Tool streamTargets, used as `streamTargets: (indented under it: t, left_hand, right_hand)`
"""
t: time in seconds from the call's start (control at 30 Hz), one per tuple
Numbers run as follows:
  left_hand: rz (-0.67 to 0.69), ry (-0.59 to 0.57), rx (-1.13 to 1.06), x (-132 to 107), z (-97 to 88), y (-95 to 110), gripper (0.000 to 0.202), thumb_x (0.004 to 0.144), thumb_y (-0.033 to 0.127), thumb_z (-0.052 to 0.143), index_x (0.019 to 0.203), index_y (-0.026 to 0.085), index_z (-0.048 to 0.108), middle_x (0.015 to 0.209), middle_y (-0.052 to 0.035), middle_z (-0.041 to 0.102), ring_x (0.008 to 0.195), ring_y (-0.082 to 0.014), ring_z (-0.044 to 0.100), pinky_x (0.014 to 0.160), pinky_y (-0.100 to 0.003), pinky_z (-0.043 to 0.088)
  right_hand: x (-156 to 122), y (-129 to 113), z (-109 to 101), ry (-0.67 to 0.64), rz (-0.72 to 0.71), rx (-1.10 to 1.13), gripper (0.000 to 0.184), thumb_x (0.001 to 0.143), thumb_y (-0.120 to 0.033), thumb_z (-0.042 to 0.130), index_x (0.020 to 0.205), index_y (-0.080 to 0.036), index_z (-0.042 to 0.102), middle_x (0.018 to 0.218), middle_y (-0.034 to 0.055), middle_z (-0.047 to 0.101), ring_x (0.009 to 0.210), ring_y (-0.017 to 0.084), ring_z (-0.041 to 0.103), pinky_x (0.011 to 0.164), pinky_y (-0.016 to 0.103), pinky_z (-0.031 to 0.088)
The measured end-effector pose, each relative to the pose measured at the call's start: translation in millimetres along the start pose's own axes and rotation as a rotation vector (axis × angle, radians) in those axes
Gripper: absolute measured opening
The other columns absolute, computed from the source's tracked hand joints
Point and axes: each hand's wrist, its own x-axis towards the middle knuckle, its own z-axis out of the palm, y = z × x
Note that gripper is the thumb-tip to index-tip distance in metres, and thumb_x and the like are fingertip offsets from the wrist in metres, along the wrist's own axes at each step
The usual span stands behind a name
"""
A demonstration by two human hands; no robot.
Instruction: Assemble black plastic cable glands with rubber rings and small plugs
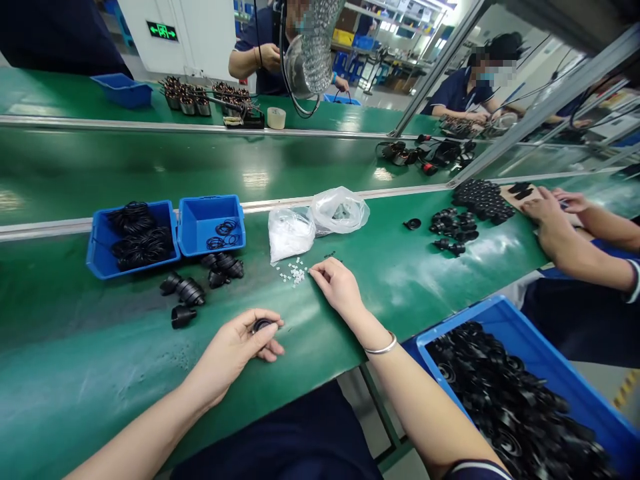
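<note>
My left hand (240, 347) is closed around a small round black plastic part (262, 325), held just above the green table (75, 353). My right hand (337, 285) rests on the table with its fingertips pinched at the edge of a scatter of tiny white pieces (295, 272). A silver bracelet (381, 347) sits on my right wrist. Behind the white pieces lies a plastic bag of more white pieces (289, 232).
Two blue bins hold black rings (140, 237) (220, 233). Black parts (187, 293) lie loose in front of them. A large blue bin of black parts (515, 400) stands at my right. A co-worker's hands (550, 210) work at black parts (480, 200) on the right. Another bag (340, 210) lies near.
</note>
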Motion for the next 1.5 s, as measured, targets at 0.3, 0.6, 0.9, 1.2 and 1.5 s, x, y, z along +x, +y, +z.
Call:
streamTargets:
  t: [0.3,0.6,0.9,1.2,1.5]
  left_hand:
    - [0.124,-0.045,0.047,7,-5.1,-19,0.039,0.085,0.028,0.062,0.121,0.022,0.048,0.122,-0.0077,0.061,0.111,-0.0239,0.063,0.099,-0.036,0.047]
    - [0.342,0.138,0.647,4,-6.5,-17,0.040,0.086,0.022,0.053,0.126,0.023,0.052,0.114,-0.0078,0.063,0.105,-0.0222,0.063,0.092,-0.036,0.052]
    - [0.405,0.128,0.725,3,-8.2,-21,0.044,0.087,0.018,0.049,0.131,0.019,0.050,0.080,-0.0029,0.066,0.105,-0.0220,0.060,0.096,-0.036,0.046]
    - [0.409,0.123,0.747,4,-6.7,-20,0.047,0.088,0.020,0.046,0.134,0.023,0.048,0.124,-0.0077,0.061,0.118,-0.0238,0.054,0.099,-0.035,0.045]
    - [0.246,0.107,0.484,8,-7.0,-28,0.042,0.085,0.034,0.057,0.127,0.029,0.055,0.131,-0.0048,0.057,0.111,-0.0265,0.062,0.096,-0.036,0.051]
  right_hand:
    - [-2,-13,-7,0.004,-0.042,0.044,0.013,0.089,-0.022,0.055,0.078,-0.019,0.062,0.073,0.0011,0.057,0.067,0.014,0.053,0.064,0.027,0.044]
    - [-58,-91,7,-0.056,-0.392,0.052,0.009,0.089,-0.013,0.053,0.096,-0.017,0.058,0.085,0.0066,0.061,0.080,0.015,0.057,0.070,0.028,0.051]
    - [-60,-95,8,-0.115,-0.525,-0.166,0.011,0.090,-0.011,0.050,0.095,-0.015,0.059,0.082,0.0083,0.063,0.072,0.018,0.057,0.064,0.031,0.052]
    - [-63,-90,13,-0.128,-0.506,-0.127,0.018,0.091,-0.011,0.047,0.104,-0.016,0.059,0.088,0.0103,0.065,0.077,0.020,0.060,0.068,0.034,0.054]
    - [-58,-84,5,-0.165,-0.405,0.071,0.019,0.091,-0.014,0.049,0.107,-0.019,0.060,0.096,0.0064,0.066,0.086,0.016,0.062,0.075,0.028,0.054]
